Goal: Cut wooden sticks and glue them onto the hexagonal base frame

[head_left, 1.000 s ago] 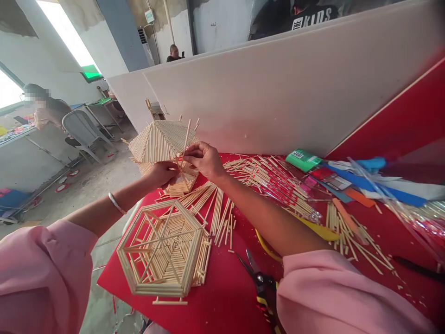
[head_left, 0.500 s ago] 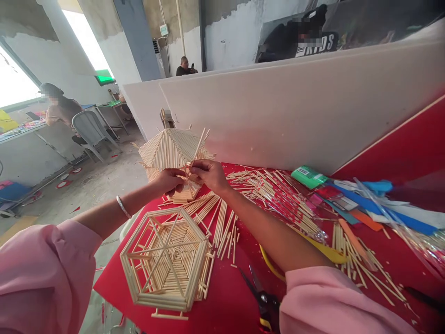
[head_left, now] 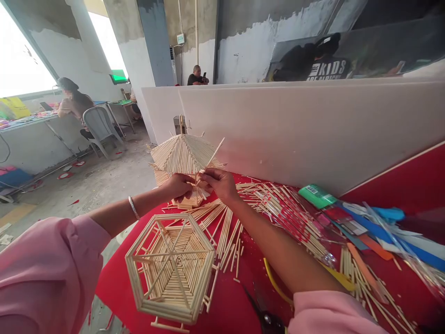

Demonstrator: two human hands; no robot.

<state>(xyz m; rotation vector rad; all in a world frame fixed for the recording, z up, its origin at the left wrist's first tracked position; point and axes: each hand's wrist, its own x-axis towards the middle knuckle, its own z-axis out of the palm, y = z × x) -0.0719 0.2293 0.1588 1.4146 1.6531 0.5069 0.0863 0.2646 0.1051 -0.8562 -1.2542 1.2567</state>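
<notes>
white panel (head_left: 295, 120) close behind roofed stick model (head_left: 181, 155), loose sticks (head_left: 225, 227) crowding right side, open air above hexagonal frame (head_left: 172, 253)

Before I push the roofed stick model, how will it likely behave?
The roofed stick model is probably light, being built of thin sticks. Its close-packed roof looks fairly stiff, but the slim spire at its peak could snap.

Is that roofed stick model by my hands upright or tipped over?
Upright: the roofed stick model has its peak pointing up and its base below.
</notes>
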